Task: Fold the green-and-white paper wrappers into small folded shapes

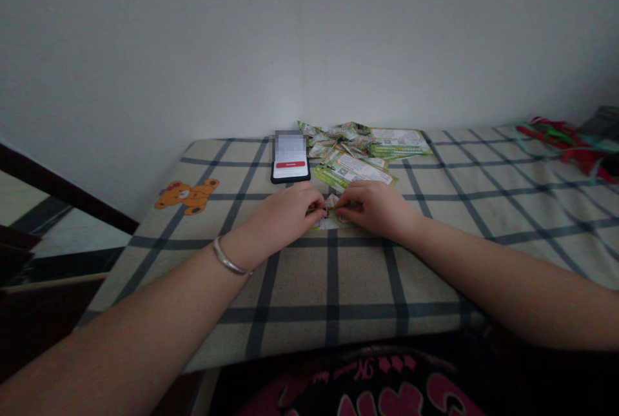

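Note:
Both of my hands meet over a small piece of printed paper (331, 217), green and white, on the checked tablecloth. My left hand (290, 206), with a silver bangle behind its wrist, pinches the paper's left part. From the other side my right hand (374, 208) pinches it with thumb and fingertips. The fingers hide much of the paper, and its exact folds cannot be made out. Just beyond my hands lie flat printed leaflets (355, 169) of the same colours. Behind them is a heap of folded leaflets (338, 138).
A phone (291, 171) with a lit screen lies left of the leaflets. An orange bear figure (187, 196) is at the left of the checked tablecloth (300, 280). Red and green cloth-like items (570, 145) lie far right. A wall (300, 42) borders the back edge.

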Available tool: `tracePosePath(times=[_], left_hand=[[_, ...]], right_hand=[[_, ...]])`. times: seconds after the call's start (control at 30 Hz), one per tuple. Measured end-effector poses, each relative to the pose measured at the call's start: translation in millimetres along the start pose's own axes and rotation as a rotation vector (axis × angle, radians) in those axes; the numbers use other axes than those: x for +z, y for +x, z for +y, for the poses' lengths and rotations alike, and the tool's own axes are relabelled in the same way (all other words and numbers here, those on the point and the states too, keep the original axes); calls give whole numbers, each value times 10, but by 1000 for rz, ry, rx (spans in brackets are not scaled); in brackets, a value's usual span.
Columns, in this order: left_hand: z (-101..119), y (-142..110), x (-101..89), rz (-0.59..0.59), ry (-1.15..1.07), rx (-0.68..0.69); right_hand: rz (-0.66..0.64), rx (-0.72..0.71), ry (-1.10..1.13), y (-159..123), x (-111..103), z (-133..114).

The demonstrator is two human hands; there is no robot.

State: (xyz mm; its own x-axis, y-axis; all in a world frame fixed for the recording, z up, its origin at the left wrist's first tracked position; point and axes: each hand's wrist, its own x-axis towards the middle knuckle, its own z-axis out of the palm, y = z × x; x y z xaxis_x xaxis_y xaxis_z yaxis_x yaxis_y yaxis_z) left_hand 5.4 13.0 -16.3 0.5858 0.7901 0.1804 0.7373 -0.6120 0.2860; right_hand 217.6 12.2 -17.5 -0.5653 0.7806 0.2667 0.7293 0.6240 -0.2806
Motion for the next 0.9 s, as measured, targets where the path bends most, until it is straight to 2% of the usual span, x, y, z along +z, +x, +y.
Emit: tracePosePath(times=[0.33, 0.5, 0.7, 0.9], left_hand=[[18, -29, -33, -26, 53, 27], [-63, -45, -35, 33, 61, 137], [-93, -38, -49, 1, 123, 326], [-63, -54, -43, 9, 219, 375]], right_hand=[[-6, 47, 170, 2, 53, 69], [-16, -9, 159, -7, 31, 106], [-39, -104, 98, -29, -28, 128], [-53, -225, 19, -38, -72, 124]])
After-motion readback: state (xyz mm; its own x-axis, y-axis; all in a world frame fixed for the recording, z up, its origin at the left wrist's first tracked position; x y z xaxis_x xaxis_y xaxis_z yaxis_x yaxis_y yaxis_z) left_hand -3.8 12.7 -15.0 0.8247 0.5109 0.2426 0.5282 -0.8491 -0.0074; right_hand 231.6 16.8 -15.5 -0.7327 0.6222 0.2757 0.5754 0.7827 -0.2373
